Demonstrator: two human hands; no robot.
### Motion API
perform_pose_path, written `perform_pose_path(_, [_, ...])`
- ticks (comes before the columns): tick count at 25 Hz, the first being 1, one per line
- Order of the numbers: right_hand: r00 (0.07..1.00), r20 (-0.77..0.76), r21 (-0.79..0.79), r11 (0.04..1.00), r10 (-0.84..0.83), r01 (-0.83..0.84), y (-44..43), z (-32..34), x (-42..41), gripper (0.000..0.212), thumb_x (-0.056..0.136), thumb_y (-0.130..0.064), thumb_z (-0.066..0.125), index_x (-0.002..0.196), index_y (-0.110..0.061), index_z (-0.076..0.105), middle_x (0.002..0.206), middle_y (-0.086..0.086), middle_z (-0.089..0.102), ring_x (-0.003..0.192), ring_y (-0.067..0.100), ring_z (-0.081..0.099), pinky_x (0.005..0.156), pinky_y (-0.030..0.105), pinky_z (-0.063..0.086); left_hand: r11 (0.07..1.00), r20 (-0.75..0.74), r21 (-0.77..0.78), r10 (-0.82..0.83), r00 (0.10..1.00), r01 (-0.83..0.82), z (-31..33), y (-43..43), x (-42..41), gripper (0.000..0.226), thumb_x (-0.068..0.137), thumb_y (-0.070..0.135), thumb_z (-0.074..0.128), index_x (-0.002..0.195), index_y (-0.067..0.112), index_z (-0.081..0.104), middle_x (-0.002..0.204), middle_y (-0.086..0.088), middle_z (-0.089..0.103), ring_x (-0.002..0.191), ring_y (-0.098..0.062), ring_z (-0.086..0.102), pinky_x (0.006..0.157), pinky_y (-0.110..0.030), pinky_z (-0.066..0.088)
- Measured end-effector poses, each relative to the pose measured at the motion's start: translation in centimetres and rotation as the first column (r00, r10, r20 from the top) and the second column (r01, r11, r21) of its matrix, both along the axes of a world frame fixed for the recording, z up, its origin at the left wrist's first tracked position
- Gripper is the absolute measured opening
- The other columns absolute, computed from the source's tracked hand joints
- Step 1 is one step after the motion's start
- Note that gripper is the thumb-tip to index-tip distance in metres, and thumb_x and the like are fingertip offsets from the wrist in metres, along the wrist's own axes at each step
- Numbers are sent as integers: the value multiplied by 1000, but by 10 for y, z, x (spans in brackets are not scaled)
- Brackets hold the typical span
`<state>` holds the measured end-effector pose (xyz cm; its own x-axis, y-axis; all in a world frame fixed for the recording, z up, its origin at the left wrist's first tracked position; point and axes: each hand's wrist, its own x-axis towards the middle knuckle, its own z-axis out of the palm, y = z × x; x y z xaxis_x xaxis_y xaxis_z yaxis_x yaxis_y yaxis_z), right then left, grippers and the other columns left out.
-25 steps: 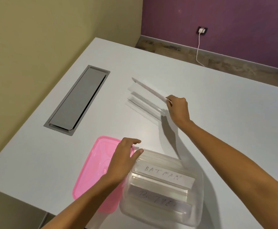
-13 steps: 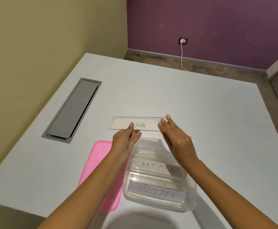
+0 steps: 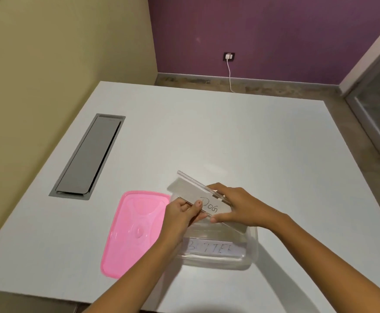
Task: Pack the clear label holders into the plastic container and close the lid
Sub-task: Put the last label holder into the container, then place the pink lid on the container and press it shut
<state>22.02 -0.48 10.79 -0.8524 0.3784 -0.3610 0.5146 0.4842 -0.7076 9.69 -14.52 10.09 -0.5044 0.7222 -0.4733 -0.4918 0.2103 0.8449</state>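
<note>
A clear label holder (image 3: 185,187) with a paper slip reading "DOG" is tilted over the far left corner of the clear plastic container (image 3: 252,247). My left hand (image 3: 180,216) pinches its near edge and my right hand (image 3: 238,207) grips its right part from above. Inside the container lies another holder with a handwritten label (image 3: 211,249); others beneath my hands are hidden. The pink lid (image 3: 134,231) lies flat on the table, touching the container's left side.
The white table (image 3: 229,143) has a grey cable hatch (image 3: 89,154) at the left. Its near edge runs just below the container. A yellow wall stands left, a purple wall with a socket and cable (image 3: 229,64) behind.
The "DOG" holder, held level beyond the container half a second ago, has come nearer and tilted down over the container. Both hands moved with it. Earlier my right hand picked it off the table.
</note>
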Motion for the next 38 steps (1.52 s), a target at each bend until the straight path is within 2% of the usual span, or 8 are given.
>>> perform_pose_path(6, [994,90,101,993,58,-67,-14,-18,18,71,65,-35,82,127,-30,47,114,-10,57,104,10,52,89,25,46,990,-693,20,115,712,-140,-17,-28,-5,78,70,13,79,132,25,32,126,9,46,111,-4,48,94,-22,37])
perform_pose_path(11, [960,232,156,968,158,-197,-34,-38,23,68,70,-27,80,129,-25,46,125,-5,57,107,13,47,91,27,39,870,-918,-395,-380,-109,295,-48,-45,-24,69,59,25,85,121,25,57,121,10,63,115,-14,56,111,-33,8])
perform_pose_path(13, [952,255,185,958,170,-221,-43,-48,24,70,72,-25,79,134,-22,44,132,-2,55,117,18,48,97,30,38,792,-866,-500,-448,-222,350,-55,-47,-27,57,54,21,87,107,25,67,104,8,72,98,-14,67,109,-44,9])
perform_pose_path(21, [967,242,184,975,81,-128,-56,-74,24,76,73,-5,75,139,-25,44,137,5,53,108,23,57,95,26,41,673,-737,-675,-596,-318,303,-63,-43,-27,19,73,23,63,91,23,70,78,7,75,89,-15,67,109,-37,-21])
perform_pose_path(25, [968,246,204,974,51,-103,-58,-78,22,76,73,-3,74,139,-24,44,137,7,53,110,25,58,93,25,42,627,-697,-716,-666,-266,307,-64,-40,-25,29,82,23,61,112,25,65,101,7,73,109,-15,61,113,-55,-8])
perform_pose_path(29, [975,215,238,966,47,-99,-63,-78,25,72,76,-10,74,139,-25,43,140,2,51,116,22,55,97,28,42,703,-771,-637,-584,-254,316,-70,-47,-25,28,85,30,57,112,27,64,111,5,69,113,-19,58,113,-49,5])
perform_pose_path(33, [987,162,261,965,-6,-37,-68,-70,30,66,80,-28,71,139,-27,42,141,-4,48,128,19,44,104,33,38,923,-940,-337,-342,-3,188,-68,-67,-26,30,92,32,42,112,22,62,129,0,54,125,-22,42,106,-35,27])
perform_pose_path(38, [997,-13,315,946,-70,70,-79,-68,35,46,87,-29,64,131,-26,50,130,-5,56,119,18,50,98,29,40,938,-913,-346,-334,234,-12,-80,-110,-23,26,92,29,54,115,20,54,114,9,51,107,-5,38,92,-25,33])
